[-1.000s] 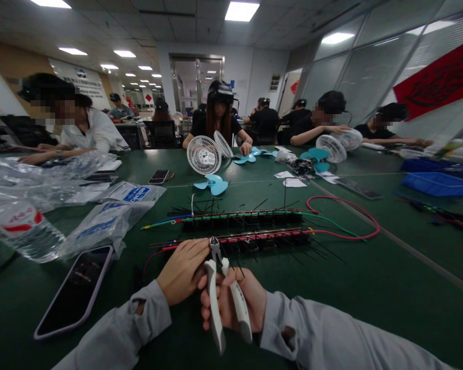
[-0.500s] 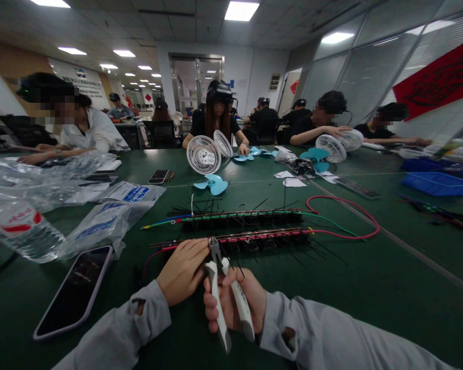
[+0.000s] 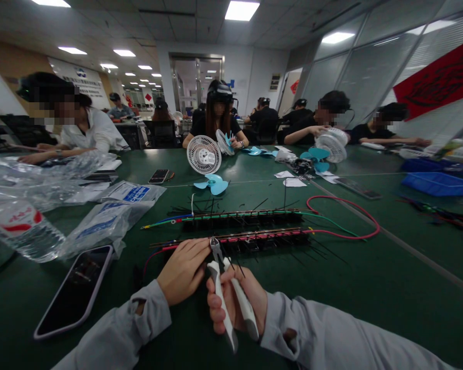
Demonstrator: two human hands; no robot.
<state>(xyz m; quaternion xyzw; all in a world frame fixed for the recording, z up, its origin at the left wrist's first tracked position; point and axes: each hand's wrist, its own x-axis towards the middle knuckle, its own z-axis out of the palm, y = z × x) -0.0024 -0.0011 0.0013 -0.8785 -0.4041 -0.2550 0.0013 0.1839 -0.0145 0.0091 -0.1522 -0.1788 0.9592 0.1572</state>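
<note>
My right hand (image 3: 237,298) grips a pair of white-handled cutting pliers (image 3: 220,298). Their handles are spread apart, and the metal jaws touch the near black strip (image 3: 262,240) close to my left fingertips. A red wire runs along this strip, and thin black cable-tie tails stick out from it. My left hand (image 3: 183,270) lies over the strip's left end, fingers bent across it and the thumb partly hidden. Just behind lies a second black strip (image 3: 247,218) with a green wire and similar ties.
On my left lie a phone (image 3: 75,293), a water bottle (image 3: 27,231) and plastic bags (image 3: 111,216). Blue fan blades (image 3: 212,184) and a white fan grille (image 3: 203,155) are across the table. A red cable (image 3: 374,221) loops right, near a blue tray (image 3: 440,183). Co-workers sit opposite.
The pliers' handles and my right hand have shifted slightly right. My left hand stays put. Opposite, a co-worker has lifted a blue fan blade to a white grille.
</note>
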